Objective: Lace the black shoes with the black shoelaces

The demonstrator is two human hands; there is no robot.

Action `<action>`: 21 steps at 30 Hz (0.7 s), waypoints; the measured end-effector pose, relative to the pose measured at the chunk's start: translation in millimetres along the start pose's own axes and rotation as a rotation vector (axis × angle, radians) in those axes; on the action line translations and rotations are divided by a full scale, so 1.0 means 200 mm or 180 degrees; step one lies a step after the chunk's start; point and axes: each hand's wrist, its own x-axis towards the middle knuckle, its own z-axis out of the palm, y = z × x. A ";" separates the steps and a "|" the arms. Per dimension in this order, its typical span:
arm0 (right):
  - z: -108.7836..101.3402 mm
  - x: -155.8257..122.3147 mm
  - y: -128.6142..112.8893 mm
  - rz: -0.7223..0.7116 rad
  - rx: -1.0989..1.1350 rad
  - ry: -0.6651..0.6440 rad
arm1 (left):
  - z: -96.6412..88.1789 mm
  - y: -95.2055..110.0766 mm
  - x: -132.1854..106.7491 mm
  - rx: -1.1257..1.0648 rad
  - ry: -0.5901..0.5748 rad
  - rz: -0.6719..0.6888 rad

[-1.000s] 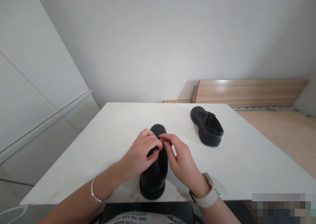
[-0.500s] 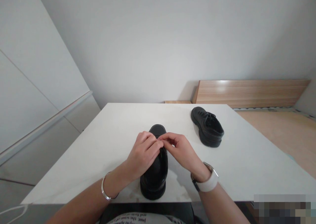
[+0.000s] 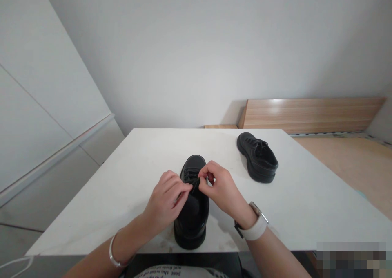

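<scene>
A black lace-up shoe [image 3: 192, 225] stands on the white table in front of me, its toe pointing away. Over its left side, my left hand [image 3: 170, 196] pinches the black shoelace [image 3: 192, 181] between thumb and fingertips. My right hand [image 3: 219, 186] pinches the lace too, from the right side of the shoe's tongue. The fingertips of both hands are a small gap apart, with dark lace between them. Farther back on the right rests a second black shoe [image 3: 260, 159], its lace tied in a bow, touched by neither hand.
The white table [image 3: 147, 155] reaches from my lap toward a grey wall. To the right is a wooden headboard [image 3: 306, 114] with a bed base beside it. White cabinet panels [image 3: 45, 86] stand at the left. A white cable [image 3: 18, 261] hangs at the lower left.
My hands have moved apart from where they met over the shoe's front. My left hand has come down and left, uncovering the lacing. The second shoe has not moved.
</scene>
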 end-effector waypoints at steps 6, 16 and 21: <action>0.03 -0.02 0.02 0.0054 -0.0061 0.0253 | -0.02 0.02 -0.05 -0.0311 -0.0052 -0.0342; -0.04 -0.16 0.07 -0.0114 0.0087 0.0909 | -0.13 0.08 -0.14 -0.0543 -0.1655 -0.0355; -0.02 -0.33 0.03 -0.0624 -0.0083 0.1255 | -0.04 0.01 -0.12 -0.0611 -0.1532 -0.0422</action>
